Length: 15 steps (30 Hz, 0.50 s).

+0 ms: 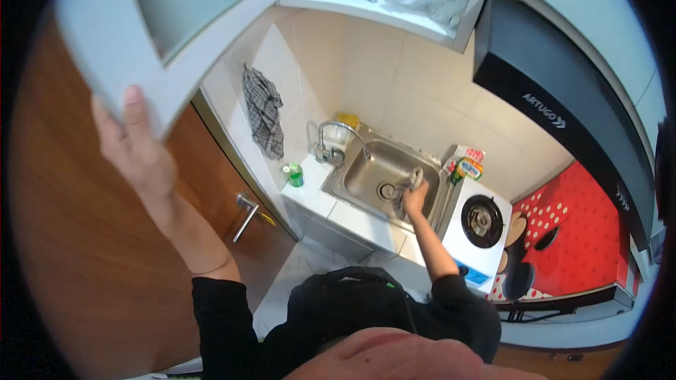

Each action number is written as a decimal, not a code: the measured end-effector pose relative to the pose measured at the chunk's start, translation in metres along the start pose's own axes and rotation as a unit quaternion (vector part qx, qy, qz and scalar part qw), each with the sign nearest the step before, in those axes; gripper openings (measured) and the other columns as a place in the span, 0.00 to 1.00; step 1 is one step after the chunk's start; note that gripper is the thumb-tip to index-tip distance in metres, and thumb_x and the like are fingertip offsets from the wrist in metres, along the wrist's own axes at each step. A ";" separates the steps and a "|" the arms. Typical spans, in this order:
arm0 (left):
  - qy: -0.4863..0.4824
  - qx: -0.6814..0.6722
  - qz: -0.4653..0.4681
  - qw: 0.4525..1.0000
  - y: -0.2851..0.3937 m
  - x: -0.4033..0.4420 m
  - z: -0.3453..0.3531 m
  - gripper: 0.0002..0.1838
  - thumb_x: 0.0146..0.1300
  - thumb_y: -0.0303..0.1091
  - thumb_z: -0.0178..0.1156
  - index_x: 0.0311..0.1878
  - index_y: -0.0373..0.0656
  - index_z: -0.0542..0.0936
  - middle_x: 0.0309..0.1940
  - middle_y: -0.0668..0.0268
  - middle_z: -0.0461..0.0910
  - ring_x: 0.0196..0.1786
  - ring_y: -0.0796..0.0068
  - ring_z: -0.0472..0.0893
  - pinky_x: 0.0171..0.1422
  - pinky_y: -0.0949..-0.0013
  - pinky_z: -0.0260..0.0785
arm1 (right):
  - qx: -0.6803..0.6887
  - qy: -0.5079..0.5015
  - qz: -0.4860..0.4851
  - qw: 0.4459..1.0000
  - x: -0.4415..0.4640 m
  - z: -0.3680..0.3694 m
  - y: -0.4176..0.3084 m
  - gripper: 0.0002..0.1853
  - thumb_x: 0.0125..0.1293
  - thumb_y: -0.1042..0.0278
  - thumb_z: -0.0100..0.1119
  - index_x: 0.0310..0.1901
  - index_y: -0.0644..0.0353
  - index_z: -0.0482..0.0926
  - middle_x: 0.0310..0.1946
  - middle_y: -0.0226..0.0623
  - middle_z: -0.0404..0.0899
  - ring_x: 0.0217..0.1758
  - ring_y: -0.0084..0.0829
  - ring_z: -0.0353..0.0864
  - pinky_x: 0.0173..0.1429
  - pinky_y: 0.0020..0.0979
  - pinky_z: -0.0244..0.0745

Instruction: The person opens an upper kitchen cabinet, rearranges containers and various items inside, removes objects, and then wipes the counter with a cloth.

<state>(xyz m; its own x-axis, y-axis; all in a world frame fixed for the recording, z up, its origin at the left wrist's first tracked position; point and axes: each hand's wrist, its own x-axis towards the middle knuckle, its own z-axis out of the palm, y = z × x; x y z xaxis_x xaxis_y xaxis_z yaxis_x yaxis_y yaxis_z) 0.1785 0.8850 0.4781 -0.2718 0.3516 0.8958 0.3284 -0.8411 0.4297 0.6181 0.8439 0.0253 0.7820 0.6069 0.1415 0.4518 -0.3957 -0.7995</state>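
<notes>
My left hand (144,151) grips the lower corner of the white cabinet door (190,63) with a frosted pane, thumb on the near face and fingers behind the edge. The door stands open at the upper left. Over the steel sink (362,200), my right hand (415,198) is closed around a crumpled greyish cloth (416,177), which sticks out above and below the fingers. The curved faucet (343,124) arches over the basin to the left of the cloth.
Above is the open cabinet (366,5) with plastic bags. A checked towel (264,112) hangs on the wall. A green bottle (296,176) stands left of the sink, a stove (481,222) right. The black hood (563,105) juts out at upper right.
</notes>
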 end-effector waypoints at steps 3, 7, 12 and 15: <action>0.020 -0.026 0.006 0.999 -0.022 0.013 -0.012 0.18 0.75 0.36 0.49 0.56 0.29 0.73 0.45 0.60 0.78 0.46 0.75 0.74 0.54 0.71 0.66 | -0.146 -0.055 -0.031 0.987 0.033 0.024 0.009 0.27 0.58 0.74 0.54 0.61 0.62 0.63 0.60 0.59 0.66 0.63 0.59 0.68 0.63 0.49 0.68; -0.012 0.182 0.020 0.983 -0.095 0.028 -0.079 0.23 0.70 0.41 0.55 0.61 0.34 0.71 0.53 0.55 0.76 0.53 0.62 0.75 0.59 0.61 0.67 | -0.297 -0.204 -0.008 0.933 0.088 0.068 0.026 0.20 0.60 0.70 0.54 0.54 0.64 0.73 0.58 0.60 0.67 0.59 0.56 0.74 0.59 0.49 0.72; 0.020 0.201 0.068 0.977 -0.054 0.029 -0.028 0.40 0.70 0.57 0.43 0.72 0.32 0.53 0.74 0.48 0.46 0.75 0.53 0.47 0.73 0.33 0.42 | -0.416 -0.152 -0.308 0.842 0.106 0.120 0.021 0.18 0.63 0.70 0.52 0.55 0.60 0.76 0.57 0.52 0.70 0.59 0.49 0.71 0.59 0.43 0.72; 0.060 0.301 0.080 0.948 -0.055 0.038 -0.037 0.33 0.76 0.48 0.35 0.72 0.30 0.51 0.75 0.43 0.48 0.78 0.51 0.51 0.77 0.35 0.48 | -0.454 -0.150 -0.513 0.713 0.149 0.160 0.045 0.17 0.65 0.67 0.50 0.54 0.59 0.77 0.59 0.48 0.69 0.60 0.47 0.69 0.61 0.42 0.69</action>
<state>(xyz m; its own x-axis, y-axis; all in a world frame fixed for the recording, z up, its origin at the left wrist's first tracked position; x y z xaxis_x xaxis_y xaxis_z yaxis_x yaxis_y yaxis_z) 0.1164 0.9297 0.4842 -0.2645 0.1588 0.9512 0.8211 -0.4803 0.3085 0.6863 1.0263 -0.0832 -0.2249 0.9643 0.1398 0.9181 0.1617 0.3619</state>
